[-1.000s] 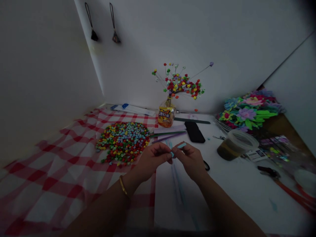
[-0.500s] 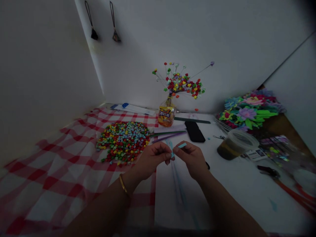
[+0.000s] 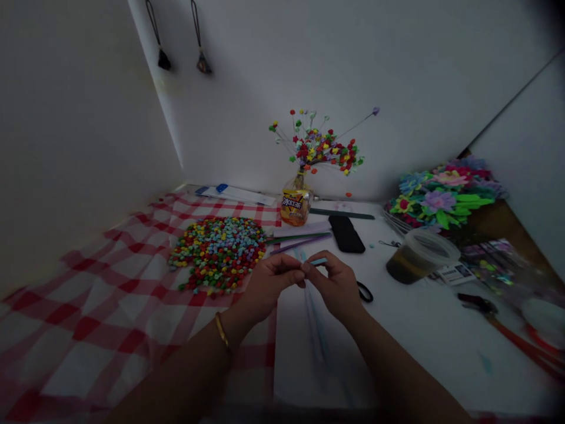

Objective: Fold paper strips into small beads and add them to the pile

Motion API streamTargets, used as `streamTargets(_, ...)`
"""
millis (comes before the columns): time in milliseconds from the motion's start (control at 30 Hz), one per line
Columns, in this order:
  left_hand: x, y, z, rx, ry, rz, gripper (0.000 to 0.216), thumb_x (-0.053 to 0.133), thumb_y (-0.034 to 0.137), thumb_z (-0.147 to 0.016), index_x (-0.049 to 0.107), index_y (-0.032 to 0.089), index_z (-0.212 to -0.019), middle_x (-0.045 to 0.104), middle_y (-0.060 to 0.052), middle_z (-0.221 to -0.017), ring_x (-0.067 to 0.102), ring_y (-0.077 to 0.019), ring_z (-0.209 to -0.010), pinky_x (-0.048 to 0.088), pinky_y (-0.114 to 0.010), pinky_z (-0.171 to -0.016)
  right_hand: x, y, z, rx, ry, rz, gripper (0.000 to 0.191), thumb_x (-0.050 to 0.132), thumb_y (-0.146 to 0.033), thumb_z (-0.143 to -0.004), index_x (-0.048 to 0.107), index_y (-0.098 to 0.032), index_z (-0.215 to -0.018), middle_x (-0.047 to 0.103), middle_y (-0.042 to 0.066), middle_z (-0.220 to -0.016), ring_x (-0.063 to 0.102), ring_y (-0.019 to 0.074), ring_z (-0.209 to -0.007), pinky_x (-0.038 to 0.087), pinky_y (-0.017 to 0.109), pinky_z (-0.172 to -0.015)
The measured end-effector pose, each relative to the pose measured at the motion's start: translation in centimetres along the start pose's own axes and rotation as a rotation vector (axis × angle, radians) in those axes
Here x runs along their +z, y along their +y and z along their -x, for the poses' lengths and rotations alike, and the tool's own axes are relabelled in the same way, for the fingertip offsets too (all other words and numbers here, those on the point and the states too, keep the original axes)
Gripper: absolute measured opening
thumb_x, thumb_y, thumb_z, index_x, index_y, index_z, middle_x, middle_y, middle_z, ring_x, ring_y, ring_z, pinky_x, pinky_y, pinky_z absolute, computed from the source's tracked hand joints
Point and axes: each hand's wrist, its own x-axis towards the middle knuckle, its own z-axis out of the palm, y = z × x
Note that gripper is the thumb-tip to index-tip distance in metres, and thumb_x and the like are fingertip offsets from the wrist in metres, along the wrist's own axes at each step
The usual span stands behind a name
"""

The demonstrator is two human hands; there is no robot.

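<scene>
Both my hands meet over the white table, fingertips touching. My left hand (image 3: 269,284), with a gold bangle on the wrist, and my right hand (image 3: 334,284) pinch a thin light-blue paper strip (image 3: 318,261) between them. A short end of the strip sticks out above my right fingers. More pale strips (image 3: 314,318) lie on the table below the hands. To the left spreads a heap of small coloured paper stars (image 3: 218,252) on the red-and-white checked cloth (image 3: 101,306).
A bottle (image 3: 295,204) holds wire stems with coloured stars. Behind the hands lie green and purple strips (image 3: 300,240), a black phone (image 3: 346,233) and scissors (image 3: 364,291). At right stand a plastic tub (image 3: 419,257), paper flowers (image 3: 441,197) and red-handled tools (image 3: 507,330).
My hands have drawn closer together and the strip's free end has dropped lower against my right fingers. The view has shifted slightly.
</scene>
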Motion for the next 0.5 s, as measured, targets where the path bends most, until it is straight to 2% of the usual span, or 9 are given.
streamTargets(267, -0.03, -0.03, -0.07, 0.048, 0.037, -0.007, 0.013, 0.072, 0.016, -0.066, 0.064, 0.015, -0.076, 0.064, 0.001, -0.068, 0.058, -0.0097, -0.06, 0.047, -0.023, -0.061, -0.04, 0.65, -0.1, 0.11, -0.064, -0.253, 0.018, 0.062, -0.032, -0.077, 0.058, -0.019, -0.066, 0.059, -0.001, -0.065, 0.052, 0.0125, -0.063, 0.041, 0.026, -0.063)
streamTargets(500, 0.36, 0.59, 0.0, 0.05, 0.103, -0.072, 0.018, 0.076, 0.016, -0.06, 0.064, 0.015, -0.074, 0.064, 0.002, -0.064, 0.058, -0.0091, -0.056, 0.047, -0.022, -0.057, -0.36, 0.5, -0.19, 0.09, -0.085, -0.203, 0.013, 0.064, -0.031, -0.076, 0.06, -0.019, -0.071, 0.059, -0.001, -0.067, 0.053, 0.0135, -0.065, 0.042, 0.027, -0.065)
